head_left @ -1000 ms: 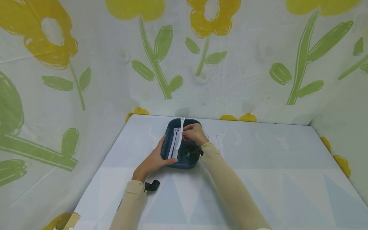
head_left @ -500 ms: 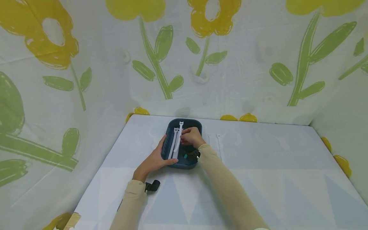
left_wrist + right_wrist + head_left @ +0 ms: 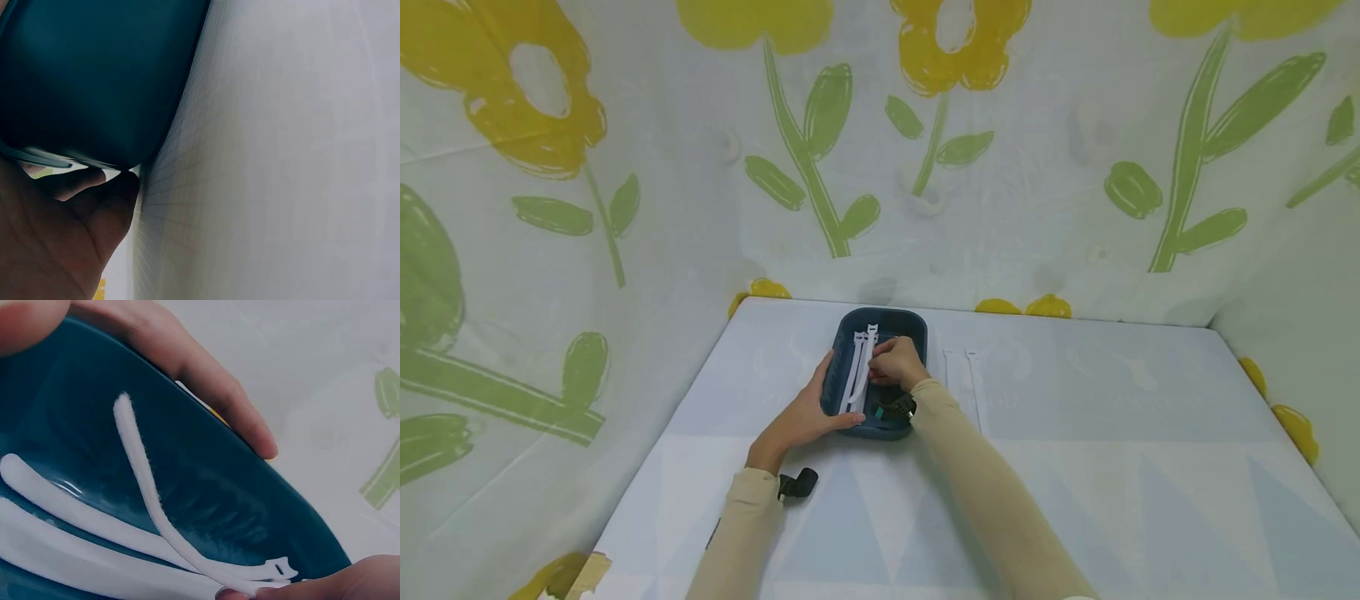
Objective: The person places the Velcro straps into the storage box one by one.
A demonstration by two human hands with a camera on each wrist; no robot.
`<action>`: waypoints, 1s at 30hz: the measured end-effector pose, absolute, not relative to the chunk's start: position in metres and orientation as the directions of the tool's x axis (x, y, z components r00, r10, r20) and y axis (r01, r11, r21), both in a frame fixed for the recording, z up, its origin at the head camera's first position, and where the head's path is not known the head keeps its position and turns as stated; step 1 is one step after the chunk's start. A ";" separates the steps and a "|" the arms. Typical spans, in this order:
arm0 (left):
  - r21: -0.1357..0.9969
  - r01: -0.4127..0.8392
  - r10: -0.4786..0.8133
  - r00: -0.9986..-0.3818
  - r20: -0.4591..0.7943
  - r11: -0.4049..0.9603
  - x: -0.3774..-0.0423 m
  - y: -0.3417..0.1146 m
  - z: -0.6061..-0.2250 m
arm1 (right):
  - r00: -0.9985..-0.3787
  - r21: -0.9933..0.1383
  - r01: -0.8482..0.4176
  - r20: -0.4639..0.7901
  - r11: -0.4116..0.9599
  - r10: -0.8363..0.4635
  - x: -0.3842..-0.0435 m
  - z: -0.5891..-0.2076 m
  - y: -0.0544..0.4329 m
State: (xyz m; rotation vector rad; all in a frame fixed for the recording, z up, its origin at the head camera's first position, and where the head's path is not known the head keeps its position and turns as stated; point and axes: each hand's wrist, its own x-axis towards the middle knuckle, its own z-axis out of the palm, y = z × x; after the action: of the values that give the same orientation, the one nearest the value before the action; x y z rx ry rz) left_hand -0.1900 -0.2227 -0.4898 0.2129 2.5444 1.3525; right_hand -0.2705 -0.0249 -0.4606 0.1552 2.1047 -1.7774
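Observation:
A dark teal tray (image 3: 907, 322) stands on the table, with several white hook-and-loop cable ties (image 3: 852, 375) lying lengthwise in its left half. My left hand (image 3: 801, 414) grips the tray's near left corner, its thumb over the near rim and its fingers along the outer left wall. Inside the tray, my right hand (image 3: 897, 362) pinches one white cable tie (image 3: 140, 465) near its slotted head. The free tail of this tie curves up above the others in the right wrist view. Seen from the left wrist, the tray's outer wall (image 3: 100, 75) fills the upper left.
Two more white cable ties (image 3: 974, 383) lie side by side on the table, right of the tray. A light table (image 3: 1075, 500) with a pale triangle pattern extends to the right and front. Behind stands a flower-printed curtain (image 3: 1037, 183).
My right hand has moved down and slightly left, lowering the pinched cable tie closer to the others in the tray. The left hand and the tray have stayed in place.

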 end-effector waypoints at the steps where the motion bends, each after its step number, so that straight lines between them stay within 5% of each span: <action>1: 0.826 0.010 0.243 -0.958 -0.155 0.563 -0.190 -0.223 -0.490 | -0.922 -0.926 0.321 -0.354 0.199 -0.156 -0.271 -0.461 -0.025; 30: 0.831 0.016 0.248 -0.957 -0.148 0.557 -0.189 -0.222 -0.489 | -0.947 -0.905 0.228 -0.292 0.360 -0.134 -0.268 -0.469 -0.027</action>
State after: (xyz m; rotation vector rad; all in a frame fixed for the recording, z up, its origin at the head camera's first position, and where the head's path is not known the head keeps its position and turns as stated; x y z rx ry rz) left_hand -0.1887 -0.2225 -0.4885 0.2205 2.5448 1.3539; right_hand -0.2683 -0.0265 -0.4690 0.0833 2.3113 -1.6141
